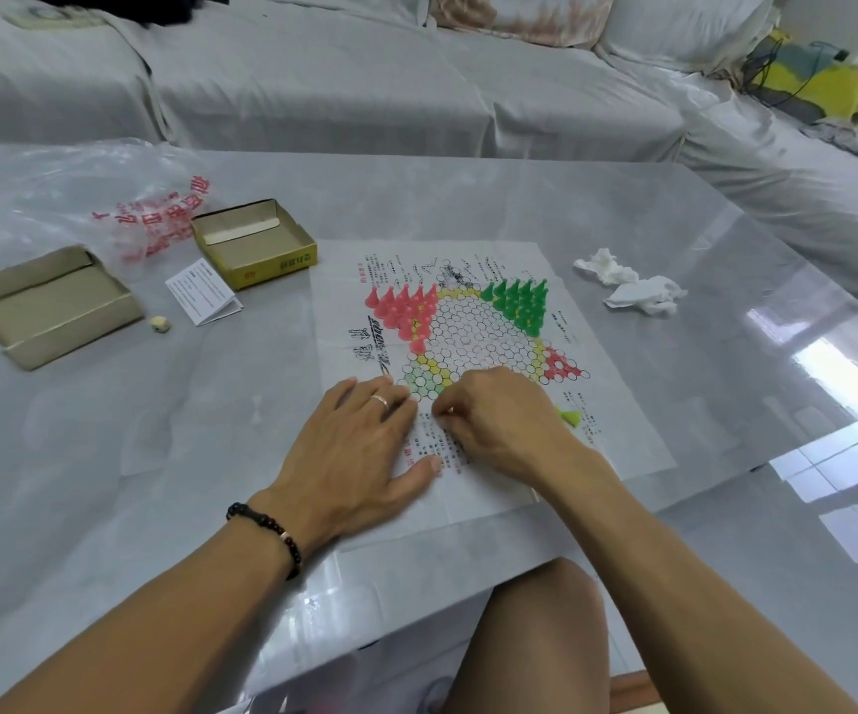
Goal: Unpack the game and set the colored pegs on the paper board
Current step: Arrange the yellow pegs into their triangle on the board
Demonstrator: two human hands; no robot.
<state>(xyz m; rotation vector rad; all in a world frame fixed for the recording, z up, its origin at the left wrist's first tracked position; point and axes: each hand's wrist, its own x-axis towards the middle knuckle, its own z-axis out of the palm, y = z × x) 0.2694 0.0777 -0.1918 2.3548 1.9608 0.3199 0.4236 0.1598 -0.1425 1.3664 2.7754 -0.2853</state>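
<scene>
Head view: paper board lies flat on the counter, mid-scene. Red pegs fill the far-left point, green pegs the far-right point. Left hand is spread flat, fingers apart, pinning the near-left of the board. Right hand has its fingers pinched together at the near point; whether they hold a peg I cannot tell. Yellow-green pegs lie just right of it. Empty box tray and lid sit far left.

Step in hand, likely: filling the near point. Next: stand each peg upright on its own circle.
</scene>
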